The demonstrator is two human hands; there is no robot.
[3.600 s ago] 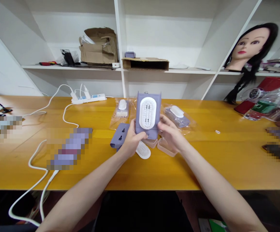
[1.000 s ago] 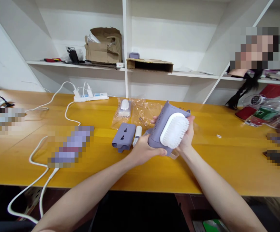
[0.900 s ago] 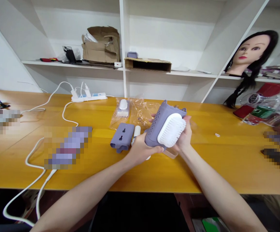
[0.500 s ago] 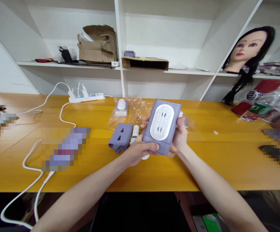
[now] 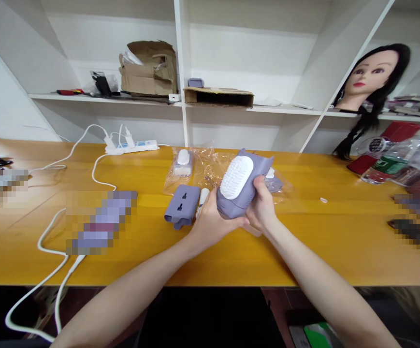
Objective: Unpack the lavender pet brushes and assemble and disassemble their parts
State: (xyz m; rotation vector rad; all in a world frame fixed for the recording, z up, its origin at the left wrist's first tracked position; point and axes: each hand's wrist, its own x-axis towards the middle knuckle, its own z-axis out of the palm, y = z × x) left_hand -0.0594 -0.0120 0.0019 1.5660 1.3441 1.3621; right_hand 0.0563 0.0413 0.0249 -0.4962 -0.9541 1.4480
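Observation:
Both hands hold a grey-purple plastic housing (image 5: 255, 166) above the table, tilted with its lower end toward me. A white oval pad (image 5: 236, 178) with a bumpy surface sits on its face. My left hand (image 5: 213, 217) wraps round the lower left end, thumb along the near edge. My right hand (image 5: 264, 205) grips the right side, with its thumb on the side wall. Left of the hands a second grey-purple housing (image 5: 185, 203) with two dark keyhole slots lies on the table. A small white cylinder (image 5: 204, 195) stands beside it, partly hidden by my left hand.
Behind lies clear plastic wrapping (image 5: 210, 166) with a similar grey-and-white unit (image 5: 183, 162). A power strip (image 5: 133, 146) with white cables is at back left. A blurred-out phone-like object (image 5: 104, 222) lies left. At right are a bottle (image 5: 389, 162) and a mannequin head (image 5: 374, 72) on the shelf.
The held housing has been tipped and turned, so its lower end and right side now show. My left hand has shifted further round its lower end. Things on the table stay put.

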